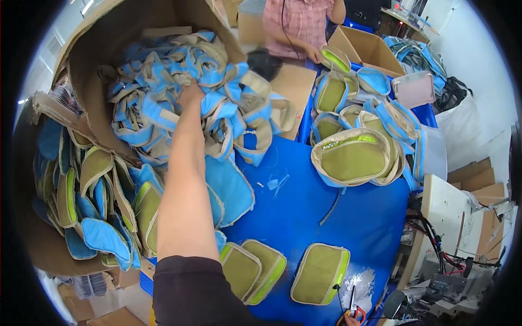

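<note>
Left hand (190, 95) is buried among blue-and-beige strips (157, 111), heaped at the carton (89, 65) mouth presumably for easy reach; right hand (352, 321) is placed by scissors (353, 298) (neither grip can be made out).

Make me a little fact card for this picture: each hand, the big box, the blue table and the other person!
Left hand: among blue-and-beige fabric strips; hold unclear
Right hand: at orange-handled scissors, mostly out of view
Big box: brown cardboard, strips spilling out
Blue table: three green panels nearest, two overlapping
Other person: pink checked shirt, far side
</note>
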A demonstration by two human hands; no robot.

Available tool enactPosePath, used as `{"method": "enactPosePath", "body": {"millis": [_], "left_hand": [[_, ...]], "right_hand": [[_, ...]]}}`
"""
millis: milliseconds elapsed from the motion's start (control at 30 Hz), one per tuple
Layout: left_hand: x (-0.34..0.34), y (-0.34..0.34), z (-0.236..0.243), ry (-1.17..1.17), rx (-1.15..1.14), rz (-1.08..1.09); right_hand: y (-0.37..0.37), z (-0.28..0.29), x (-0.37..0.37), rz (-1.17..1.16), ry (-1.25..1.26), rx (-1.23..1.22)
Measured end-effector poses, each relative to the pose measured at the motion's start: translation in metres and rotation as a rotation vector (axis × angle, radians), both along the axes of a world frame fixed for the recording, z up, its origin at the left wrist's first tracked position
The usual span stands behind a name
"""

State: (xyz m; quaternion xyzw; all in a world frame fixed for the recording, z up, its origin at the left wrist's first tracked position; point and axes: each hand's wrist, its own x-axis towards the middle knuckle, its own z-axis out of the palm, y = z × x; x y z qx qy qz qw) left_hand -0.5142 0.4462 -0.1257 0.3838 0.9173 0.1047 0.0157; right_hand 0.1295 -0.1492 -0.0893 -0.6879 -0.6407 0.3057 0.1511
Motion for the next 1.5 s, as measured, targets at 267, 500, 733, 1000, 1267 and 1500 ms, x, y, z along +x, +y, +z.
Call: {"method": "enactPosePath", "body": {"millis": [267, 500, 733, 1000, 1267, 1500], "left_hand": [[0.004, -0.036, -0.020, 0.037, 0.053, -0.387], [0.026, -0.104, 0.003, -0.025, -0.103, -0.715], [0.086, -0.168, 0.058, 0.035, -0.095, -1.099], [0.145, -0.165, 0.121, 0.121, 0.347, -1.048], [0.334, -0.094, 0.046, 0.170, 0.182, -0.974], [0.321, -0.062, -0.017, -0.014, -0.105, -0.852]], "right_hand": [[-0.026, -0.041, 0.027, -0.046, -0.057, 0.063], [-0.025, -0.044, 0.023, -0.062, 0.000, 0.260], [-0.028, -0.034, 0.017, -0.059, -0.056, 0.319], [-0.031, -0.039, 0.021, -0.142, 0.052, 0.309], [-0.027, -0.038, 0.020, -0.144, 0.018, 0.312], [-0.035, -0.046, 0.018, -0.209, -0.008, 0.361]]}}
